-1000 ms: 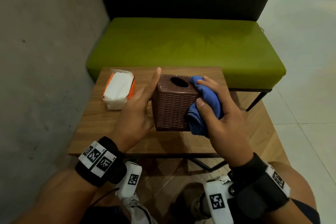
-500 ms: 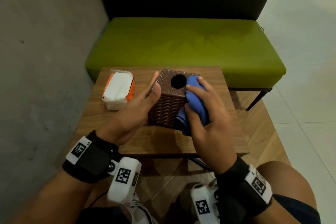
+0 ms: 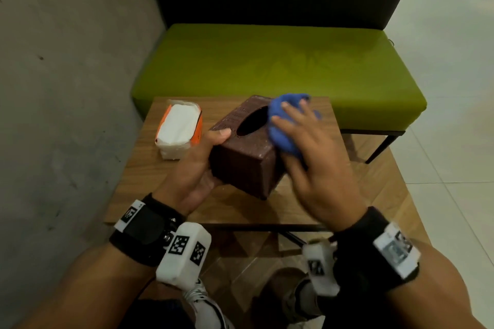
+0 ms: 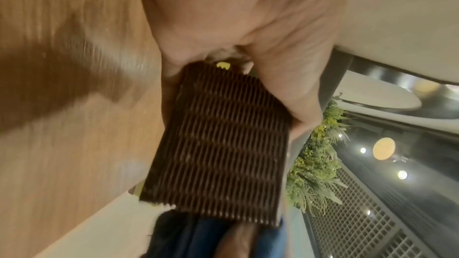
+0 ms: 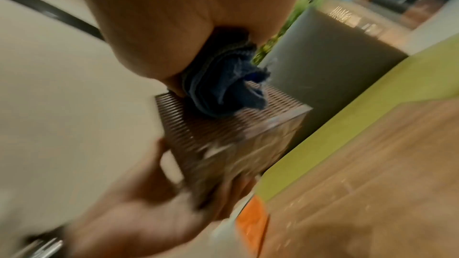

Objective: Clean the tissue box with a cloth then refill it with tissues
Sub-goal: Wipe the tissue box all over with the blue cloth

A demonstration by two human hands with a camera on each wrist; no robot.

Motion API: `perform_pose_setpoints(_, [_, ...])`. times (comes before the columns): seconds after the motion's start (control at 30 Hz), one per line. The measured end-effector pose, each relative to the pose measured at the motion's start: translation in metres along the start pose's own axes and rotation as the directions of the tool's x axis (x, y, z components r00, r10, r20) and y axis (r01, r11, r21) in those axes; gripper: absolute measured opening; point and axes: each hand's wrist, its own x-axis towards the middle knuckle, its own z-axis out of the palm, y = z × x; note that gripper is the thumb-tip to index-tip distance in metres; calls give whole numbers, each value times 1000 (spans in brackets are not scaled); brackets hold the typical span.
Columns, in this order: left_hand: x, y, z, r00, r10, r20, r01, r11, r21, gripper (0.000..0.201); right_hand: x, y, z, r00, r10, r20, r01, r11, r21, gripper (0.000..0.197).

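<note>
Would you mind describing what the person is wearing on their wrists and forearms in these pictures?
Both forearms are bare, with no sleeves in view. Each wrist carries a wide black strap: the left wrist strap bears a white tag with a black square code, and the right wrist strap bears a similar, blurred tag. Beneath each wrist hangs a white box-shaped camera unit, the left camera unit printed with square codes, the right camera unit likewise.

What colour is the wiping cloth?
Blue cloth, clearest in the head view.

Black wristbands (image 3: pixel 144 232) carry white marker-printed camera blocks (image 3: pixel 184 256); white sneakers (image 3: pixel 205 304).
</note>
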Motion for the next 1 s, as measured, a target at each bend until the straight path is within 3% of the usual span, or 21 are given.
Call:
perform_pose_setpoints(0.07, [6, 1, 2, 1000, -12, -25, 11, 999, -46, 42, -12, -23, 13, 983, -151, 101, 155, 987, -35, 52])
perform_pose_setpoints(0.17, [7, 6, -6, 999, -39, -3, 39, 998, -57, 56, -18, -23, 9, 940, -282, 193, 298, 953, -60, 52])
perform_pose_setpoints(0.2, [6, 7, -9, 999, -33, -11, 32, 997, -64, 57, -14, -13, 3, 949, -257, 184, 272, 960, -59, 55])
perform_pose_setpoints(0.3, [0, 8, -11, 999, -13, -42, 10, 998, -69, 49, 7, 21, -15, 998, -34, 57, 33, 999, 13, 54])
perform_pose_setpoints(0.37, [0, 7, -4, 998, -25, -51, 22, 998, -59, 38, 12, 18, -15, 999, 43, 18, -43, 999, 22, 52])
perform_pose_setpoints(0.47, [3, 10, 3, 993, -74, -91, 69, 996, -61, 45, -9, -22, 6, 986, -132, 97, 132, 991, 8, 55])
perform_pose_setpoints(0.57, [2, 9, -4, 994, -81, -69, 77, 995, -59, 76, -21, -33, 8, 945, -279, 169, 285, 958, -15, 52])
perform_pose_setpoints(0.63, [1, 9, -7, 994, -49, -97, 45, 998, -39, 70, -10, -8, -5, 975, -194, 105, 196, 981, -11, 50])
perform_pose_setpoints(0.73, [-2, 10, -2, 996, -24, -91, 22, 1000, -23, 35, 9, 13, -21, 999, -48, -11, 48, 999, -2, 47])
perform_pose_setpoints(0.77, [-1, 10, 4, 996, -33, -86, 30, 999, -45, 37, 9, 7, -20, 998, -42, -35, 42, 999, -15, 46])
perform_pose_setpoints(0.9, [7, 11, 18, 992, -84, -93, 65, 979, -192, 43, -5, -40, 7, 982, -180, 49, 183, 981, -63, 50])
perform_pose_setpoints(1.0, [8, 11, 11, 989, -125, -83, 101, 964, -248, 51, -11, -40, 12, 951, -280, 129, 293, 952, -93, 47])
